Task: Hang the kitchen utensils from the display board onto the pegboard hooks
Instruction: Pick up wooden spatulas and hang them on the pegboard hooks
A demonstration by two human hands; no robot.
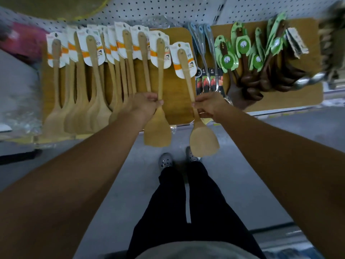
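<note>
My left hand (pixel 147 104) grips the handle of a wooden spatula (pixel 158 128) with a white-and-orange card at its top end. My right hand (pixel 209 107) holds a second wooden spatula (pixel 202 139) by its handle, tilted, its card (pixel 183 60) pointing toward the pegboard (pixel 168 10). Both blades hang toward me over the floor. Left of my hands, several more carded wooden spatulas (pixel 93 81) lie in a row on a wooden display board (pixel 175 109).
Blue-handled utensils (pixel 201 34) lie between the two boards. Dark wooden spoons with green cards (pixel 257 58) rest on a second wooden board (pixel 298 94) at right, beside a metal utensil (pixel 309 79). Pink packaging (pixel 22 40) sits far left. My legs and shoes (pixel 165 161) stand below.
</note>
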